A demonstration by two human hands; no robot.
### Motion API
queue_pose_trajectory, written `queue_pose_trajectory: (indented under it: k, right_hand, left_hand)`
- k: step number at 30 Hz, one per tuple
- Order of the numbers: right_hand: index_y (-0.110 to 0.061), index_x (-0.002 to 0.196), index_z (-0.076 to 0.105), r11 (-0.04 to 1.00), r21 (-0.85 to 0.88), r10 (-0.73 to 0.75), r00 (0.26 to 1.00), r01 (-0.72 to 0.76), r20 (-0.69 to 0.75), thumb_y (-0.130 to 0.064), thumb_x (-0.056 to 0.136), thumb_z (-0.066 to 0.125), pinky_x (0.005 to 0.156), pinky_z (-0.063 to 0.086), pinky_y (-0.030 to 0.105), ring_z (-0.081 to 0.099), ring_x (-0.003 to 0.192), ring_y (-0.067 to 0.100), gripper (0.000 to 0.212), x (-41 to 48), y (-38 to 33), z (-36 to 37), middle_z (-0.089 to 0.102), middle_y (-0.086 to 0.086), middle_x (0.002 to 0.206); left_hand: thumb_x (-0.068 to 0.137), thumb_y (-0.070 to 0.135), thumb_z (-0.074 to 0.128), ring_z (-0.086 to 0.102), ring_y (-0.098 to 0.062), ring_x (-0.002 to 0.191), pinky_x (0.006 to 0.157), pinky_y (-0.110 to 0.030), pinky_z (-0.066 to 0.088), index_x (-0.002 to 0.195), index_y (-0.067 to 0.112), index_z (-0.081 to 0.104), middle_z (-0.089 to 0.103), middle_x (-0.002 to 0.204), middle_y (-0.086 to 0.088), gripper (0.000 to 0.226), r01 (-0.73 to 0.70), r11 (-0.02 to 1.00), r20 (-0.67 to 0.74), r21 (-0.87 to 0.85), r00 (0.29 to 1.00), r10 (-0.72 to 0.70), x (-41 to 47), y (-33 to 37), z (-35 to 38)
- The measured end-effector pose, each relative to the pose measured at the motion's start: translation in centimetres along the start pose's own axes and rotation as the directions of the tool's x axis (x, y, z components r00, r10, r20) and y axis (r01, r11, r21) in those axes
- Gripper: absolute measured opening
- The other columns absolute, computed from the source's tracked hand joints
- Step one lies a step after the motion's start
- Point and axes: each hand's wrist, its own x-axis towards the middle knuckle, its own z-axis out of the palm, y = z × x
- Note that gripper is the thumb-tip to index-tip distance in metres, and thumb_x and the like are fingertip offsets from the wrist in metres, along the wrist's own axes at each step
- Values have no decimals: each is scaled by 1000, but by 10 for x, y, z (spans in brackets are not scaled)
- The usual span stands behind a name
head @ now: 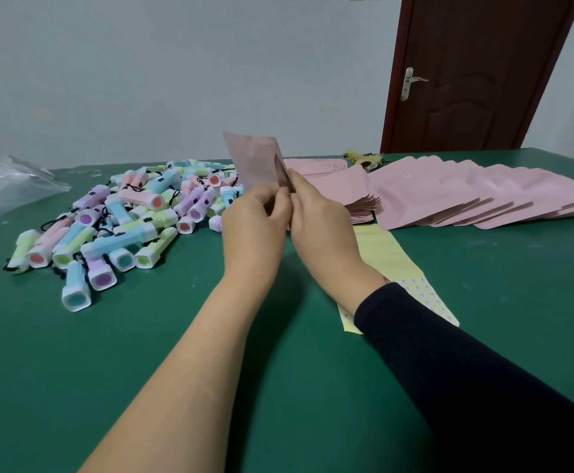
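Both hands hold one pink pouch (255, 158) upright above the green table (210, 336). My left hand (255, 227) pinches its near edge and my right hand (319, 220) pinches the other side, so the mouth of the pouch is parted between them. A heap of small pastel flashlights (125, 216) with black cords lies to the left of my hands. More pink pouches (449, 192) lie fanned out in a row to the right.
A yellow sticker sheet (384, 254) lies under my right forearm. A clear plastic bag (2, 186) sits at the far left edge. A small yellow bundle (364, 158) rests at the table's back. A dark wooden door (477, 73) stands behind.
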Motion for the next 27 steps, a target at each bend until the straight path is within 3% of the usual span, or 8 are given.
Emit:
queue_pose_trajectory:
  k: [4, 9, 14, 17, 20, 24, 25, 27]
  right_hand:
    - [-7, 124, 56, 993, 92, 64, 996, -70, 59, -9, 99, 40, 71, 46, 46, 60, 85, 43, 30, -2, -3, 0, 68, 21, 94]
    - [-6, 107, 63, 974, 166, 153, 988, -156, 31, -6, 96, 42, 69, 45, 43, 58, 78, 38, 24, 0, 0, -1, 67, 20, 85]
    - [-8, 101, 68, 942, 253, 220, 975, -220, 28, -4, 93, 42, 69, 46, 41, 57, 77, 33, 27, 1, 0, 0, 67, 13, 82]
    - [-3, 100, 69, 894, 335, 312, 950, -297, 10, -2, 92, 42, 71, 49, 39, 61, 81, 31, 28, 5, 2, -2, 70, 13, 86]
    - [-3, 95, 69, 873, 362, 345, 938, -326, 13, -5, 92, 45, 66, 46, 36, 59, 76, 29, 24, 7, 5, -1, 70, 13, 83]
    - [-18, 123, 61, 846, 398, 339, 935, -353, 110, -8, 95, 44, 69, 47, 21, 64, 83, 15, 35, 3, 3, 1, 71, -1, 90]
    - [-21, 127, 59, 868, 367, 310, 943, -334, 124, -7, 95, 42, 65, 45, 20, 64, 84, 17, 38, 2, 2, 2, 69, -2, 91]
    - [-25, 134, 53, 925, 272, 238, 962, -267, 137, -9, 96, 40, 72, 45, 26, 63, 93, 23, 43, -2, 1, 5, 69, 0, 102]
  left_hand:
    - [95, 22, 55, 46, 0, 50, 46, -13, 31, 77, 22, 69, 57, 55, 13, 23, 20, 999, 1, 36, 1000, -20, -1, -4, -3]
    - [95, 24, 56, 48, -9, 59, 50, -17, 32, 84, 14, 72, 62, 66, 5, 22, 6, 997, 2, 72, 1000, -6, 2, -5, -5]
    - [95, 21, 55, 59, -22, 71, 66, -33, 45, 82, 10, 71, 68, 73, -4, 23, -6, 995, 21, 103, 1000, 4, 3, -4, -7]
    - [94, 21, 55, 52, -12, 62, 56, -19, 40, 75, 17, 69, 68, 71, -6, 23, 56, 998, 0, 10, 998, -56, 5, -4, -8]
    - [92, 20, 56, 49, -6, 60, 54, -17, 38, 73, 16, 67, 67, 67, -2, 22, 52, 999, -3, 7, 999, -52, 4, -3, -5]
    - [91, 19, 54, 49, -4, 59, 55, -16, 35, 77, 15, 65, 61, 65, 8, 18, 28, 999, 23, 46, 999, -29, 4, -3, -4]
    - [91, 18, 55, 50, -2, 60, 55, -16, 35, 79, 15, 65, 61, 66, 9, 16, 39, 999, 28, 30, 999, -40, 4, -2, -4]
    - [89, 14, 56, 56, 4, 68, 59, -11, 40, 89, 18, 64, 66, 78, 12, 9, 100, 993, 45, -65, 994, -97, 2, 0, -2]
